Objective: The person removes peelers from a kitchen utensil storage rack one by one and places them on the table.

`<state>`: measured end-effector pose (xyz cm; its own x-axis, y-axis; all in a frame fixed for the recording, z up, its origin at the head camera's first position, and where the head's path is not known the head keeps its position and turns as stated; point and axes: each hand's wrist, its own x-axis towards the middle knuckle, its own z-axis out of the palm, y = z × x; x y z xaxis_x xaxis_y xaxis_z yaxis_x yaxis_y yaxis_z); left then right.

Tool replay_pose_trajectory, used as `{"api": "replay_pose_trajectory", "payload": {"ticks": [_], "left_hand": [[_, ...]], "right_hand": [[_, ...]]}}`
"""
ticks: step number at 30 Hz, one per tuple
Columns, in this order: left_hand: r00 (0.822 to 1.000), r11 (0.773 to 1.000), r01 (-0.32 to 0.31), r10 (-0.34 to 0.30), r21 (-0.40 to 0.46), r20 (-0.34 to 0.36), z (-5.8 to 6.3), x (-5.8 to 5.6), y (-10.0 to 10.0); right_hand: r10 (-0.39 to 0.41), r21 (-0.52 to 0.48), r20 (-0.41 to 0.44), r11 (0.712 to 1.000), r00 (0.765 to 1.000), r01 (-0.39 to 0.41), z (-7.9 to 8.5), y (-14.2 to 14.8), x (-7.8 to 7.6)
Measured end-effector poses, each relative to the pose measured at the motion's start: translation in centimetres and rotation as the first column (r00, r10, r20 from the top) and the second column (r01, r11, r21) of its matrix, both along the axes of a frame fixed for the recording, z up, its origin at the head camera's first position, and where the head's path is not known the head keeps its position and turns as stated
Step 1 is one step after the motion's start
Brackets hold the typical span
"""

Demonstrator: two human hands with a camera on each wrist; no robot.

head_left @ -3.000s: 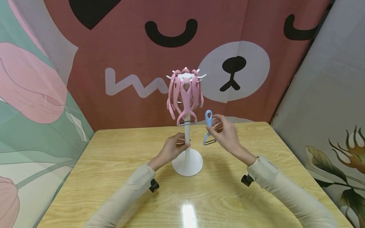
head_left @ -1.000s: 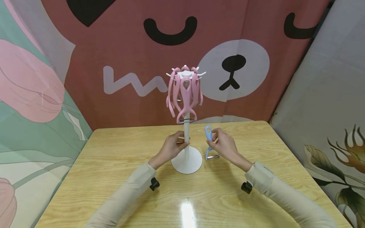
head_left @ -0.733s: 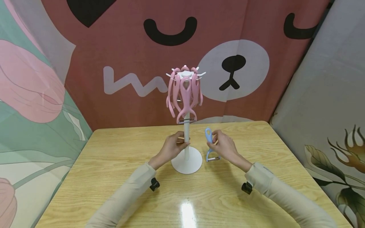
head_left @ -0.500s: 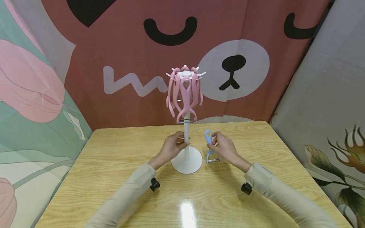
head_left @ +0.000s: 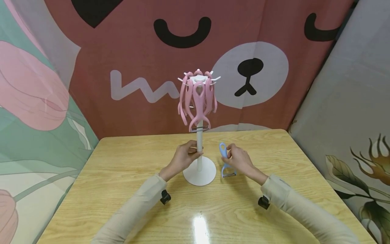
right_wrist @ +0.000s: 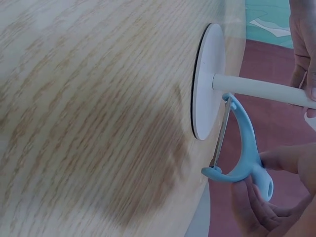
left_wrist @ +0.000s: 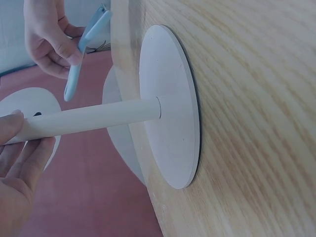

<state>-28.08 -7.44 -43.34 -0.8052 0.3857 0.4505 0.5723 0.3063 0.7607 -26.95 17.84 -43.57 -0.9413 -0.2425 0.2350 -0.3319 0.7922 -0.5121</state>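
A white stand (head_left: pixel 199 171) with a round base stands upright on the wooden table, and several pink Y-shaped peelers (head_left: pixel 199 101) hang from the hooks at its top. My left hand (head_left: pixel 181 156) grips the pole low down, thumb in front and fingers behind, as the left wrist view also shows. To the right of the base, my right hand (head_left: pixel 239 158) pinches a light blue peeler (head_left: pixel 223 152) by its handle. Its looped end points up and its blade end points down, close over the table. In the right wrist view the peeler's blade (right_wrist: pixel 222 133) overlaps the base's edge.
The wooden table (head_left: pixel 128 203) reaches back to a curtain (head_left: pixel 137 118) printed with a bear's face. Patterned cloths hang at the left and right sides. White hooks (head_left: pixel 216 79) stick out round the stand's top.
My right hand has lowered the blue peeler from beside the pink peelers down toward the table, right of the base. My left hand keeps its grip on the pole.
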Motion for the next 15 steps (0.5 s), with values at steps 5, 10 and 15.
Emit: {"api": "replay_pose_trajectory", "payload": {"ticks": [5, 10, 15], "left_hand": [[1.0, 1.0, -0.002, 0.002, -0.007, -0.003, 0.0, 0.0, 0.0], [1.0, 1.0, 0.002, -0.003, -0.008, -0.005, 0.0, 0.0, 0.0], [1.0, 1.0, 0.002, -0.002, -0.012, -0.008, -0.1, -0.1, 0.0]], "right_hand": [[0.011, 0.01, 0.026, 1.0, 1.0, -0.012, -0.5, 0.0, -0.1], [0.025, 0.019, 0.05, 0.999, 0.998, -0.026, -0.8, -0.1, -0.1], [0.023, 0.023, 0.05, 0.999, 0.998, -0.024, -1.1, -0.3, -0.2]]}}
